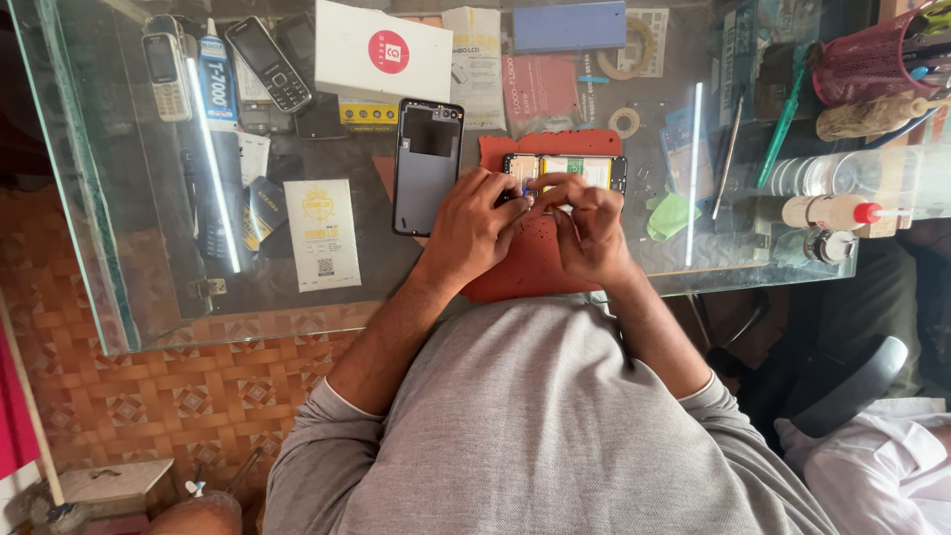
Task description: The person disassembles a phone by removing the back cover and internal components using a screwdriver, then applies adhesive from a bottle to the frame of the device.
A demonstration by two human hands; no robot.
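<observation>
Working on opened phone (565,170), lying face-down on red mat (535,260) atop glass counter (149,287), just right of detached back cover (427,166). Left hand (474,223) curling over phone's left end, fingers closed, pinning it. Right hand (591,223) pinching with thumb and forefinger at a spot near phone's middle; whatever is being pinched too small to tell. Judging risks: pulling at an angle possibly tearing a flex or connector; phone sliding on mat if left-hand pressure easing; small parts rolling off toward counter edge. Squeeze bottle (827,210) standing well apart.
</observation>
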